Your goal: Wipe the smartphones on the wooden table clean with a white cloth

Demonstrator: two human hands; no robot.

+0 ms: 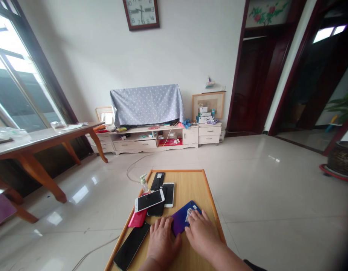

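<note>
A blue-purple smartphone (180, 223) lies back side up on a small wooden table (188, 184). My left hand (162, 239) rests at its left end, fingers and thumb around that edge, holding it against the tabletop. With bent fingers, my right hand (203, 231) presses a crumpled white wipe (188, 214) onto the phone's back near the camera end. Left of my left hand is a long black phone (131, 246). Beyond it, a white phone (149, 200) lies across a black phone (155, 210) and near a red phone or case (138, 218).
Another white-framed phone (169, 194) and a dark phone (157, 180) lie farther back, beside a clear pump bottle (144, 183). A cable (97, 246) crosses the tiled floor. A larger table (49, 137) stands left, a low cabinet (191, 136) along the wall.
</note>
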